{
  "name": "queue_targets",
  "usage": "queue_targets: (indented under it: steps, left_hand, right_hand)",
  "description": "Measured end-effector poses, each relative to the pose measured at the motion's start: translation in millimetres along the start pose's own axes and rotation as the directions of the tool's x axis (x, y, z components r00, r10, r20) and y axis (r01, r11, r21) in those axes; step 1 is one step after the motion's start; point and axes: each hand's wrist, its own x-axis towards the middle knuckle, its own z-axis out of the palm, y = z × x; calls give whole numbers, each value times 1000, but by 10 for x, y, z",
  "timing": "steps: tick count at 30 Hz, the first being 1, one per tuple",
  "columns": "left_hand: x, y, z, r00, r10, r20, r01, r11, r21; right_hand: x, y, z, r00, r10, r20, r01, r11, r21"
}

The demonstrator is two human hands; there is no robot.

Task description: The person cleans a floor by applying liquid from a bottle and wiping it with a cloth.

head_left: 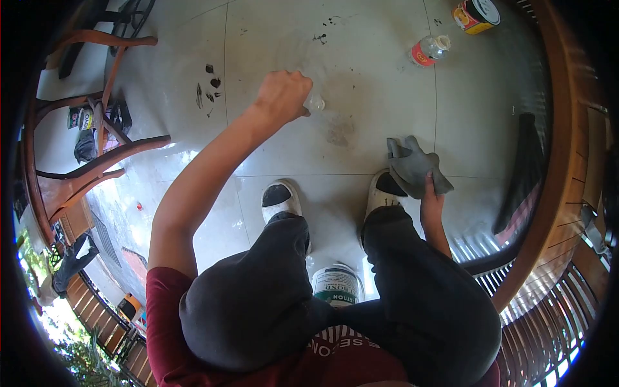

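Observation:
My left hand (282, 97) is held out ahead over the floor, fingers closed around a small clear plastic thing (315, 103) that looks like part of a bottle; most of it is hidden behind the hand. On the right, the fingers of my right hand (431, 198) grip a bunched grey cloth (416, 166) with folded, pointed ends. The cloth hangs in front of my right shoe (387, 184). Below the left hand, a brownish smudge (338, 132) marks the tiles.
A clear bottle with a red label (425, 53) and a yellow-and-black can (476, 16) stand at the far right. Between my legs is a labelled white tub (338, 285). Dark spots (209, 84) mark the floor. Wooden chairs (97, 168) line the left; a slatted bench (548, 258) curves along the right.

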Motion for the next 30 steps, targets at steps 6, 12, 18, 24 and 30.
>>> queue_targets:
  steps: [6, 12, 18, 24, 30]
  left_hand:
    - [43, -204, -91, 934, -54, -354, 50, 999, -21]
    - [-39, -294, -95, 874, -317, -369, 136, 888, -439]
    - [-465, -551, 898, 814, -443, -375, -281, 263, -923]
    - [-1336, -404, 1568, 806, -585, -94, -132, -23, -991]
    - [-1586, -368, 1929, 659, -747, -93, 21, 141, -990]
  right_hand:
    - [16, 44, -20, 1000, -17, 22, 17, 1000, -8]
    - [59, 68, -79, 999, 18, 40, -17, 1000, -23]
    - [138, -28, -157, 997, 67, 35, -76, 910, 408]
    - [-18, -632, -453, 999, -12, 49, -15, 852, 523]
    - [214, -384, -187, 976, -23, 216, -114, 792, 599]
